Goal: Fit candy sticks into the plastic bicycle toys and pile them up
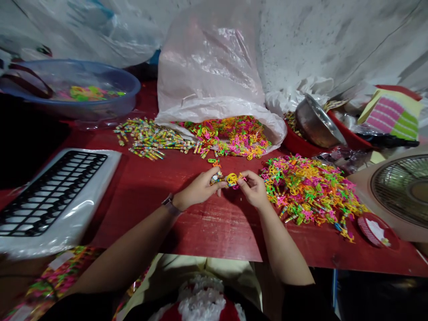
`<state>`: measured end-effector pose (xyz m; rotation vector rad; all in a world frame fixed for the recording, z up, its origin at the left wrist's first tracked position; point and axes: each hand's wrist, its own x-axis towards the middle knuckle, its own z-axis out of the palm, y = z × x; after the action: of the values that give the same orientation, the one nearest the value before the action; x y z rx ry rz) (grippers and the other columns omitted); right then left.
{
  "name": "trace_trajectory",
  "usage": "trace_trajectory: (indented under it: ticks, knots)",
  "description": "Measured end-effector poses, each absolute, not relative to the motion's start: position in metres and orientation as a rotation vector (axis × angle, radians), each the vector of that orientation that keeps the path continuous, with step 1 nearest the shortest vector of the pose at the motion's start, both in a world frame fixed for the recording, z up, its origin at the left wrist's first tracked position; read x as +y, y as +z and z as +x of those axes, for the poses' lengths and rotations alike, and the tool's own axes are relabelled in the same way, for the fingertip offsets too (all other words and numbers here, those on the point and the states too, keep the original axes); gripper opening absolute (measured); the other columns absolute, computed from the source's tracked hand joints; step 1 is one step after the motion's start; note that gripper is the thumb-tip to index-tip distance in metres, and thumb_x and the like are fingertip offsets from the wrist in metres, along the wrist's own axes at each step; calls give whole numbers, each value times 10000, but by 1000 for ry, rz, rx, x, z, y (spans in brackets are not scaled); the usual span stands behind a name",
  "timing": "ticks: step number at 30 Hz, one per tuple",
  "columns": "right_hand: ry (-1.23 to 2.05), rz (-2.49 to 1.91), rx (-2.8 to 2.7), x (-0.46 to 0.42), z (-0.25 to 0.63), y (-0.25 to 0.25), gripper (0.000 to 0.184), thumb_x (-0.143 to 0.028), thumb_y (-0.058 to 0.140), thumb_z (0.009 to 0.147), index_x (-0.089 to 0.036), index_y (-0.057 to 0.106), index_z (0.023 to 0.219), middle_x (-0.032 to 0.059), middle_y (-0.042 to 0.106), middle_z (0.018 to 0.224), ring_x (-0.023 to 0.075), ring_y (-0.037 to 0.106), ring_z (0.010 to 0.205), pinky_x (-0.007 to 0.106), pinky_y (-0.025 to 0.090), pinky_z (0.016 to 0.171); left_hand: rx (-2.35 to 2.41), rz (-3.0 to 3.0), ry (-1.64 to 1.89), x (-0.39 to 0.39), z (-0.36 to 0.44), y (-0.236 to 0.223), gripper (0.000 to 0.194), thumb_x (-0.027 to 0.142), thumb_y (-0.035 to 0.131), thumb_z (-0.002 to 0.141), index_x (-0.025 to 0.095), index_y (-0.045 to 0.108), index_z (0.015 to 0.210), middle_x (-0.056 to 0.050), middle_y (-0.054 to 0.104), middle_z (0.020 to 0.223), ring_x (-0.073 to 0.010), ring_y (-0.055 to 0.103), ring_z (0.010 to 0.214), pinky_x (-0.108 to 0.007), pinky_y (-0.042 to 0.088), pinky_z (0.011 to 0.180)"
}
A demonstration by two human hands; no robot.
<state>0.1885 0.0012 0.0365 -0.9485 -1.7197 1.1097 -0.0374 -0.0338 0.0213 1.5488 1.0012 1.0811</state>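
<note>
My left hand (199, 188), with a band on its wrist, is closed around a few slim patterned tubes (218, 179) above the red table. A yellow plastic piece (232, 179) sits at the end of the tubes, between my two hands. My right hand (253, 189) pinches a small pink plastic piece (241, 180) beside it; whether the two pieces are joined I cannot tell. Just beyond my left fingertips lie a green and an orange piece (214, 163). A heap of patterned tubes (150, 138) lies farther back on the left.
A white sack (210, 67) spills bright plastic pieces (234, 133) onto the red table (140, 191). Right of my hands is a big mixed pile (307, 187), near a fan (401, 191). At left are a blue basin (96, 103) and a plastic-wrapped black rack (56, 187).
</note>
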Motion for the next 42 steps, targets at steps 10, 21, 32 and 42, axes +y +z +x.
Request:
trace_trajectory:
  ticks: [10, 21, 32, 42]
  knots:
    - [1130, -970, -1679, 2, 189, 43, 410, -603, 757, 836, -225, 599, 813, -4, 589, 715, 157, 520, 651, 293, 424, 631, 898, 1584, 1141, -35, -34, 18, 243, 441, 572, 1013, 200, 537, 1013, -6, 668, 783, -133, 615, 676, -253, 468, 661]
    - [969, -1112, -1646, -6, 163, 26, 364, -541, 688, 913, -217, 585, 784, -3, 579, 690, 159, 507, 638, 315, 402, 633, 1137, 1570, 1209, -37, -21, 14, 178, 356, 618, 970, 223, 503, 947, -1, 669, 791, -159, 624, 712, -264, 450, 698]
    - [-454, -1348, -1303, 18, 296, 137, 591, -399, 883, 689, -216, 657, 1204, 197, 590, 1302, 383, 513, 1235, 607, 388, 1041, 1101, 1154, 1515, -21, -36, 24, 351, 525, 637, 953, 233, 443, 952, 78, 561, 658, -74, 468, 506, -207, 376, 519]
    - [96, -1549, -2423, 100, 133, 49, 638, -257, 589, 936, -234, 448, 1557, 204, 362, 1612, 403, 396, 1433, 587, 364, 1126, 1122, 1203, 1501, -12, -41, 11, 403, 607, 562, 976, 221, 469, 906, 67, 557, 631, -73, 454, 490, -209, 360, 497]
